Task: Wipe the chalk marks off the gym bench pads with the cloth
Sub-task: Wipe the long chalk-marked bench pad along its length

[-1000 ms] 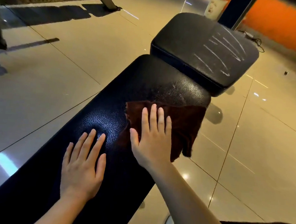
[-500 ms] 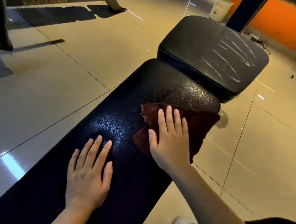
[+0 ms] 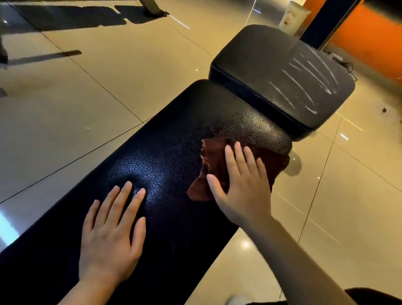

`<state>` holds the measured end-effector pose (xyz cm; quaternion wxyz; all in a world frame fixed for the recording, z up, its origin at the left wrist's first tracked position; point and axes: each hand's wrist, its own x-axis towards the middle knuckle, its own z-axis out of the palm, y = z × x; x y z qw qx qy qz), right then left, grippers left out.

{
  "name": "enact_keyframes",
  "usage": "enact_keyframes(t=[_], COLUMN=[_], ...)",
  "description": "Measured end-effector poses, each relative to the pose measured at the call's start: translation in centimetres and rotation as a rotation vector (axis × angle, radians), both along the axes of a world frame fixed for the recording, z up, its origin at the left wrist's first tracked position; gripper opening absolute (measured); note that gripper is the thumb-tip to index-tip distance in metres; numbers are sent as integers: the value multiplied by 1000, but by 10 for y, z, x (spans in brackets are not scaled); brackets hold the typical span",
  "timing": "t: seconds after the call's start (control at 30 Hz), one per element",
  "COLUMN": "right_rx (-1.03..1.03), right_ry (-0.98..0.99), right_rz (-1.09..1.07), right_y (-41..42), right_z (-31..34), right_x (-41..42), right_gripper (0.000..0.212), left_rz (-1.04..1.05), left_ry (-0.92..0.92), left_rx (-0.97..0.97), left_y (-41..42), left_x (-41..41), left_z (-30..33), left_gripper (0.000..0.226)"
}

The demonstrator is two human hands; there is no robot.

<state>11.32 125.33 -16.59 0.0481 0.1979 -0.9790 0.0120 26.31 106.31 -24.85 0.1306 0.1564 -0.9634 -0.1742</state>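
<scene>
From the head camera, the right hand (image 3: 242, 187) lies flat with straight fingers on the dark red cloth (image 3: 212, 167), pressing it onto the long bench pad (image 3: 172, 155) near the pad's far right corner; part of the cloth hangs over the right edge. The left hand (image 3: 111, 236) rests flat and open on the bare pad, nearer the person and apart from the cloth. White chalk marks (image 3: 303, 87) streak the separate far pad (image 3: 253, 61).

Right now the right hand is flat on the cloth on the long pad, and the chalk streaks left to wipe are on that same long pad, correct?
Not quite. The head view shows the chalk streaks on the smaller far pad. The right hand does lie flat on the cloth on the long pad.
</scene>
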Motion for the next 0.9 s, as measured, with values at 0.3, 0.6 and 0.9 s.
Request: enact_keyframes(t=[0.3, 0.6, 0.9], right_rx=[-14, -16, 48], right_ry=[6, -16, -72], right_rz=[18, -28, 42], right_y=[-6, -24, -43], right_z=[13, 10, 9], right_x=[-19, -41, -58], right_gripper=[83, 78, 72], left_rz=[10, 2, 9], left_ry=[12, 11, -18], left_rx=[7, 10, -2], left_y=[-1, 1, -1], left_x=[1, 1, -2], left_z=[1, 0, 0], left_gripper=[56, 55, 55])
